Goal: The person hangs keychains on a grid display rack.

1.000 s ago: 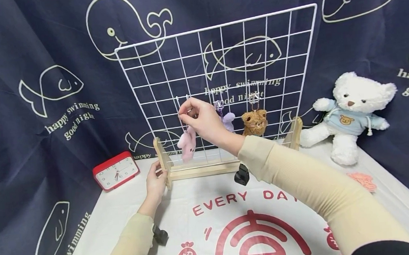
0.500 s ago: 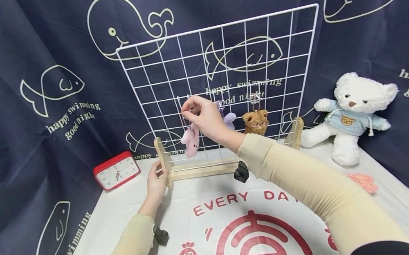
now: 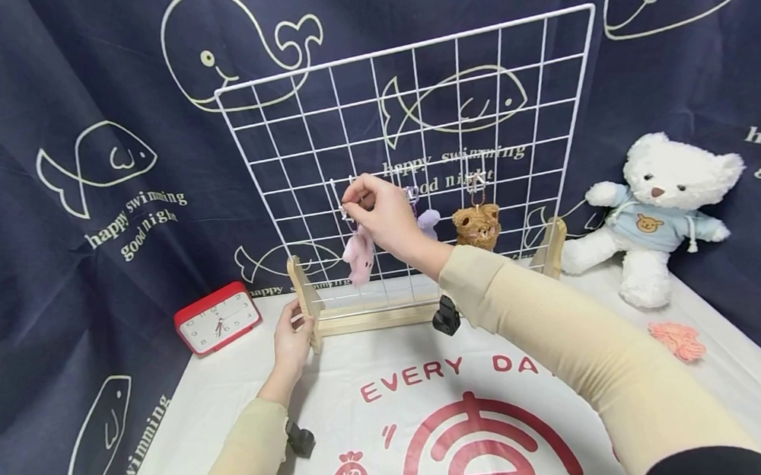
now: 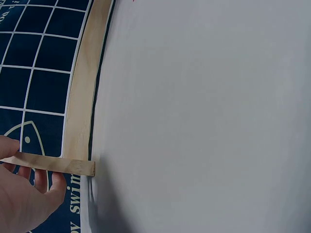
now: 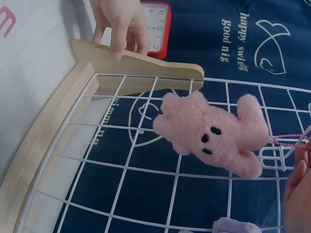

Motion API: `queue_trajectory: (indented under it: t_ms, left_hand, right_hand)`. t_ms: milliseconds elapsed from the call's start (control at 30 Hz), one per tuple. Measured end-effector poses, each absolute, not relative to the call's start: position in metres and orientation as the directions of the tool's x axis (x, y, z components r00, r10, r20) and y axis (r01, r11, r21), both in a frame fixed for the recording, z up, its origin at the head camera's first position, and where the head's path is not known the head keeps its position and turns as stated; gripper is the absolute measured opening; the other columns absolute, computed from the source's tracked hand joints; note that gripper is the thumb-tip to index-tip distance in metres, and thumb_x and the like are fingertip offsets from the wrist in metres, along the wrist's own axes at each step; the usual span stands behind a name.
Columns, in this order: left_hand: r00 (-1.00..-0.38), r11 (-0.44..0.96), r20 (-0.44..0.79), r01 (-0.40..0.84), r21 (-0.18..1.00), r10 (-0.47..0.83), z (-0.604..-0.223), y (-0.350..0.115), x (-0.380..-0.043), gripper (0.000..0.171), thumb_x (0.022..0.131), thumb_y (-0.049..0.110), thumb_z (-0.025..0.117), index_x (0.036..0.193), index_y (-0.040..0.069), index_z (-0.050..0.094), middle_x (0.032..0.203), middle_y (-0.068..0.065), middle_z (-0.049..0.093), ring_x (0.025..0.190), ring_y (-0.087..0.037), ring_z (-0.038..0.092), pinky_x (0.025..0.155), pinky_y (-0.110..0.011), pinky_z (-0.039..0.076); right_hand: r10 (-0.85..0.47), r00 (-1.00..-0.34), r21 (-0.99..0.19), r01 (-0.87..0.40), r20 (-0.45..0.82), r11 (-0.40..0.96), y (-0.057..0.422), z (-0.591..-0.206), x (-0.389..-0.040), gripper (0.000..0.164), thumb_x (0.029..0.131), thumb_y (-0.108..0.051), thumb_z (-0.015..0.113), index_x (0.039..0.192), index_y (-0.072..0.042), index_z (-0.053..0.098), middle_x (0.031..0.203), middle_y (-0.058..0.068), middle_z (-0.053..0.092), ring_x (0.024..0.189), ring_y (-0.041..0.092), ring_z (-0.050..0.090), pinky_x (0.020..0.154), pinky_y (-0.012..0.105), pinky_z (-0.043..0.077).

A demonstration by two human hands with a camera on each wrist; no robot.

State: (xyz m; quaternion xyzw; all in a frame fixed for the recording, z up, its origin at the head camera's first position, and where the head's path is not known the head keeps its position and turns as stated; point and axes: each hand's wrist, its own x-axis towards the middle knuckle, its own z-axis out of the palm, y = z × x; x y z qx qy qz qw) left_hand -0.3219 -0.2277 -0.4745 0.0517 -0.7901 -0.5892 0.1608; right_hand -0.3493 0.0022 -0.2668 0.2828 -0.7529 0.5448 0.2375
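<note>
A pink plush keychain [image 3: 358, 257] with long ears hangs in front of the white wire grid [image 3: 317, 152]. My right hand [image 3: 387, 220] pinches its top end with thumb and forefinger, close to a white hook on the grid. In the right wrist view a pink bead chain [image 5: 291, 137] runs from the pink plush [image 5: 206, 128] to the hook [image 5: 274, 158], beside my fingertips; whether it sits over the hook I cannot tell. My left hand [image 3: 292, 340] grips the wooden end foot [image 4: 53, 164] of the stand, thumb on one side and fingers on the other.
Right of my right hand hang a purple plush keychain [image 3: 429, 222], partly hidden, and a brown bear keychain [image 3: 478, 226]. A red clock [image 3: 218, 319] stands at left. At right sit a white teddy bear [image 3: 654, 219] and a coral-coloured bundle [image 3: 678, 340].
My right hand has shifted slightly right with the pink plush keychain, which now hangs a little higher and further right. My left hand has stayed on the wooden foot.
</note>
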Motion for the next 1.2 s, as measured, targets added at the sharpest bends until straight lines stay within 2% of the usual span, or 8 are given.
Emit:
queue_trajectory:
  t_ms: [400, 667, 1200]
  left_hand:
    - [-0.947, 0.294, 0.183, 0.102, 0.95, -0.266, -0.4758, -0.2282, -0.3234, 0.05, 0.097, -0.003, 0.058, 0.146, 0.001, 0.048, 0.138, -0.026, 0.053, 0.127, -0.043, 0.052, 0.107, -0.053, 0.049]
    - [-0.945, 0.293, 0.187, 0.105, 0.95, -0.268, -0.4752, -0.2281, -0.3229, 0.049, 0.098, -0.003, 0.058, 0.146, 0.001, 0.048, 0.138, -0.026, 0.053, 0.127, -0.043, 0.052, 0.108, -0.053, 0.048]
    - [-0.942, 0.297, 0.201, 0.117, 0.948, -0.268, -0.4748, -0.2276, -0.3217, 0.049, 0.098, -0.004, 0.058, 0.145, 0.0, 0.048, 0.138, -0.027, 0.054, 0.127, -0.045, 0.052, 0.108, -0.054, 0.049]
  right_hand:
    - [-0.173, -0.735, -0.652, -0.667, 0.656, 0.361, -0.0023, -0.2654, -0.3577, 0.007, 0.09, -0.002, 0.074, 0.096, -0.005, 0.071, 0.09, 0.006, 0.072, 0.076, 0.018, 0.065, 0.073, 0.024, 0.053]
    - [-0.161, -0.734, -0.628, -0.657, 0.66, 0.417, -0.006, -0.2662, -0.3578, 0.005, 0.091, -0.003, 0.072, 0.093, -0.007, 0.069, 0.087, 0.004, 0.072, 0.072, 0.014, 0.062, 0.068, 0.025, 0.051]
    - [-0.164, -0.736, -0.614, -0.648, 0.656, 0.45, -0.0067, -0.2708, -0.3579, 0.005, 0.092, -0.001, 0.067, 0.094, -0.005, 0.069, 0.086, 0.005, 0.07, 0.073, 0.015, 0.062, 0.069, 0.025, 0.051]
